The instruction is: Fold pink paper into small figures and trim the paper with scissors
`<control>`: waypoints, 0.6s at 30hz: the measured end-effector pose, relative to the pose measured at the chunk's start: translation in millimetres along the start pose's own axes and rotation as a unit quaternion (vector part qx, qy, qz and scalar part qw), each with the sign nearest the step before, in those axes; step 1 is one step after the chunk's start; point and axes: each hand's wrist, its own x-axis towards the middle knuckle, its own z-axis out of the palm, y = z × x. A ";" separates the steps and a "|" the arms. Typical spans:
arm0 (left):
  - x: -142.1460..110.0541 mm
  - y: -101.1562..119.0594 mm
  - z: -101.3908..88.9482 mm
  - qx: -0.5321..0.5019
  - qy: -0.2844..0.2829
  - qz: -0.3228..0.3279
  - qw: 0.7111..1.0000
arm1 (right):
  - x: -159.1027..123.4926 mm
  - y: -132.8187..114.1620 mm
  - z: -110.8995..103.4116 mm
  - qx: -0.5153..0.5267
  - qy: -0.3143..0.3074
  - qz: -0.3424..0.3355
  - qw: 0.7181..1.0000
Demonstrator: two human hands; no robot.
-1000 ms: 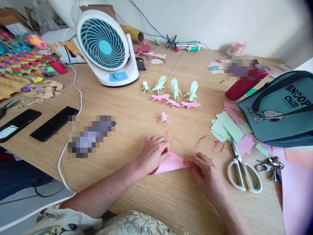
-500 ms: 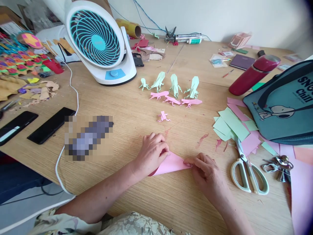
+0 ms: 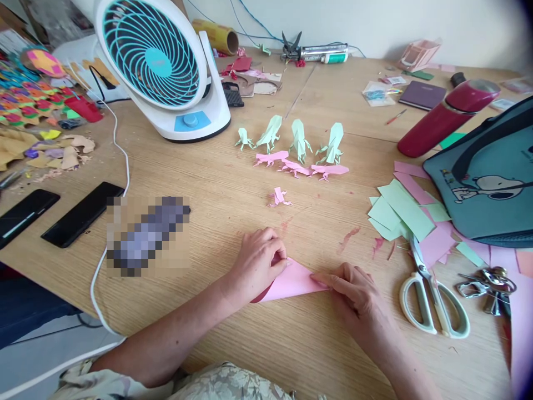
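A folded pink paper triangle [image 3: 292,280] lies flat on the wooden table [image 3: 258,339] in front of me. My left hand [image 3: 257,260] rests curled over its left part, fingertips pinching the upper edge. At the right corner my right hand [image 3: 355,295] presses down with closed fingers. Beyond them stand several finished pale green paper figures [image 3: 298,138], with pink paper figures [image 3: 297,165] lying in a row before them. One small pink figure [image 3: 279,197] sits alone nearer to me.
White-handled scissors [image 3: 433,300], keys [image 3: 488,280] and green and pink paper offcuts [image 3: 406,214] lie at the right by a grey bag [image 3: 487,183] and red bottle [image 3: 445,119]. A fan [image 3: 160,64] stands at the back left. Two phones [image 3: 54,214] and a white cable [image 3: 119,166] lie left.
My view has drifted slightly, shifting everything a little. Both hands stay on the pink paper; the right fingers have slid slightly along its right corner.
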 end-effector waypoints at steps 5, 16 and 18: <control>-0.3 -1.1 0.1 -0.006 -0.001 0.006 1.000 | -0.1 -1.5 -1.0 -0.016 -0.011 0.006 1.000; -1.5 -4.1 1.8 -0.016 0.002 0.014 1.000 | -0.6 -1.1 -1.4 -0.020 -0.011 -0.001 1.000; -1.9 -4.8 2.1 -0.019 0.004 0.015 1.000 | -1.1 -0.7 -1.1 -0.023 -0.009 -0.001 1.000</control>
